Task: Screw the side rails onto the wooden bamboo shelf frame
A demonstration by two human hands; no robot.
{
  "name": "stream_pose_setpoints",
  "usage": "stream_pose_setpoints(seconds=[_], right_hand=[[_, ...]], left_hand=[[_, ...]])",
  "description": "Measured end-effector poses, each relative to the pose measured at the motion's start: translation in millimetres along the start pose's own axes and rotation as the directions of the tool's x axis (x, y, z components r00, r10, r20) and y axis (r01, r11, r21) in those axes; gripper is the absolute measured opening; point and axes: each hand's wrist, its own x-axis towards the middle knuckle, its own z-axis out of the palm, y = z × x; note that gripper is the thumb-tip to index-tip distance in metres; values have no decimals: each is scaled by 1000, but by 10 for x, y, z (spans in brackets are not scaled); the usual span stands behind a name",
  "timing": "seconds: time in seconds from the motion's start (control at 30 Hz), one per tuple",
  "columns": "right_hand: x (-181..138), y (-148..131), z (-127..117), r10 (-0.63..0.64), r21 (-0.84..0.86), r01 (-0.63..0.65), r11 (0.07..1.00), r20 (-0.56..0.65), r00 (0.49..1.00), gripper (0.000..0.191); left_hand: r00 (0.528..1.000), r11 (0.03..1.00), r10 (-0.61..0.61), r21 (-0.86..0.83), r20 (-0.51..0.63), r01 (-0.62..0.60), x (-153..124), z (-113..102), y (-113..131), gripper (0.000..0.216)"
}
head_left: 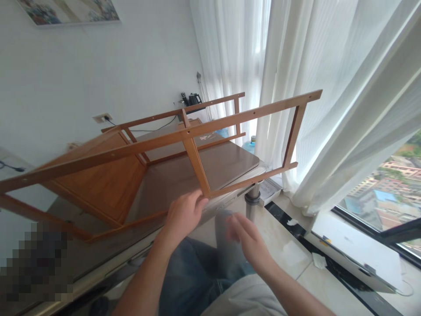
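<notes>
A brown wooden rack frame [223, 120] lies on its side on a dark brown table [226, 160]. Its long rails have small holes and are joined by crossbars, and a wooden panel [101, 188] spans the left part. My left hand [184, 210] is closed on the near lower rail, where a crossbar meets it; the fingertips are partly hidden behind the wood. My right hand [245, 235] hovers above my knee, apart from the frame. Its fingers are bent and smeared by motion, and whether they hold anything is unclear.
A black kettle [194, 99] stands at the far corner beside the wall. White curtains [296, 66] hang at the right. Below the window sits a long white box [358, 250]. A blue water bottle [249, 147] is behind the table. A pixelated patch covers the lower left.
</notes>
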Motion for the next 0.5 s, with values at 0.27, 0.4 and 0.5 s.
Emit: stream_pose_setpoints(seconds=[0.27,0.4,0.5], right_hand=[[32,-151,-20,-190,-276,206,939,82,978,40],[30,-33,-38,-207,-298,225,928,91,974,41],[57,83,-82,-184,-296,201,934,87,979,44]], left_hand=[[1000,1000,9,-30,3,-9,-33,-50,54,27],[995,994,68,-76,-70,-73,8,164,50,25],[984,982,99,-145,-148,-121,109,317,14,25]])
